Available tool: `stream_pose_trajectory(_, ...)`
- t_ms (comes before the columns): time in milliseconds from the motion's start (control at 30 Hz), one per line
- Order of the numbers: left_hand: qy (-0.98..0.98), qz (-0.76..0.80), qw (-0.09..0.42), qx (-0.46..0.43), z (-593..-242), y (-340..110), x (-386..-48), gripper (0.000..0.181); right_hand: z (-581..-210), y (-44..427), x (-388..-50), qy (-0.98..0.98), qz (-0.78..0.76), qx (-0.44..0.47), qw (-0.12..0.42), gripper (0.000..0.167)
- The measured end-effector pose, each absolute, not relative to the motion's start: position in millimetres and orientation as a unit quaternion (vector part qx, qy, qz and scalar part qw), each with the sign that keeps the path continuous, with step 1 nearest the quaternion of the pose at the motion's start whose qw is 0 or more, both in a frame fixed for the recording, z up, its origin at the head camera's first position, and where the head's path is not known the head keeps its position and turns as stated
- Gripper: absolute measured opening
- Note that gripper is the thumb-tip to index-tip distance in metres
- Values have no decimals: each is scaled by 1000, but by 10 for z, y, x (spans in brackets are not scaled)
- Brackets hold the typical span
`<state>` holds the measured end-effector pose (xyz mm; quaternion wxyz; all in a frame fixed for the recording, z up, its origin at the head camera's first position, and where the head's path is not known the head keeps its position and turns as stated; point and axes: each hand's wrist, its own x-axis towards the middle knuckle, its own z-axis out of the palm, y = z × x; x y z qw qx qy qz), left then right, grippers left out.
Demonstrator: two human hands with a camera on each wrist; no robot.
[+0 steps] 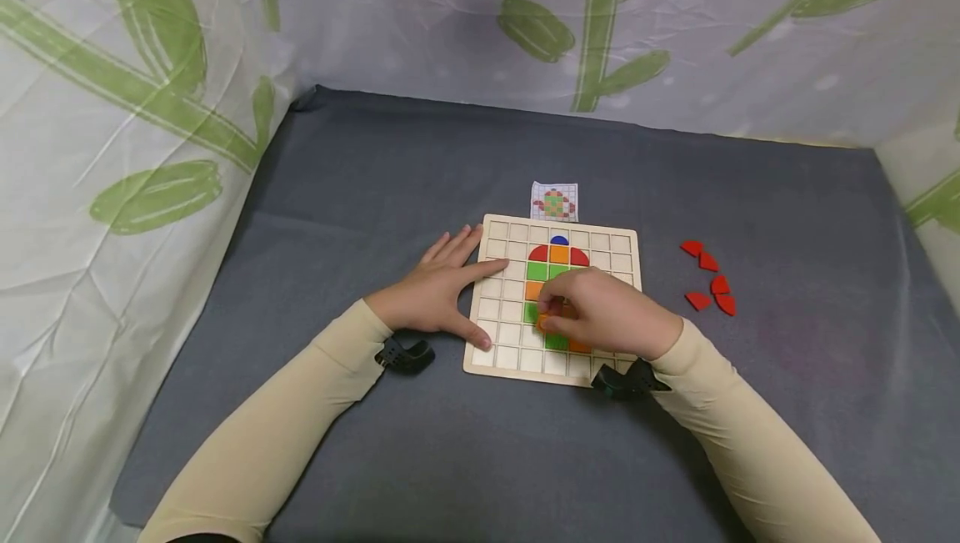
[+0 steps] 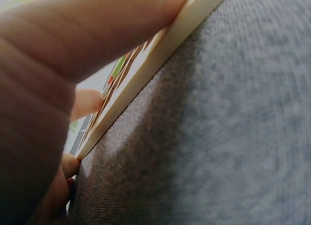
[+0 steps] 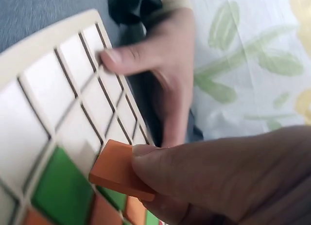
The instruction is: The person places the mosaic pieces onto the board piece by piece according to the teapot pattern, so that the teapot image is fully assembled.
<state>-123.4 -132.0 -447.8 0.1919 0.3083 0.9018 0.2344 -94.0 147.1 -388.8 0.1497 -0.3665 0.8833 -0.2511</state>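
Observation:
A wooden grid board [image 1: 510, 364] lies flat on the cloth, with green, orange, red and blue pieces set in its middle squares. My left hand [image 1: 431, 293] has its fingers spread along the board's left side, thumb and index finger resting over the frame. In the left wrist view the board's side edge [image 2: 131, 86] runs beneath the thumb. Over the lower middle of the grid, my right hand [image 1: 611, 309] pinches an orange square tile [image 3: 119, 166]. That tile is tilted above a green tile [image 3: 63, 186]. The right hand covers part of the pattern.
Several red quarter-circle pieces [image 1: 720, 284] lie on the cloth to the right of the board. A small printed pattern card [image 1: 572, 190] touches the board's far edge. Grey cloth [image 1: 420, 151] covers the table, and a leaf-printed curtain [image 1: 450, 26] stands behind it.

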Motion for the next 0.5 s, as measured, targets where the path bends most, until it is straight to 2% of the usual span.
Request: stream_pose_trajectory(500,902,233,192,308,-4449,-1317,-1222,121,-4084,1330,-884,879,-249,-380,143,8)
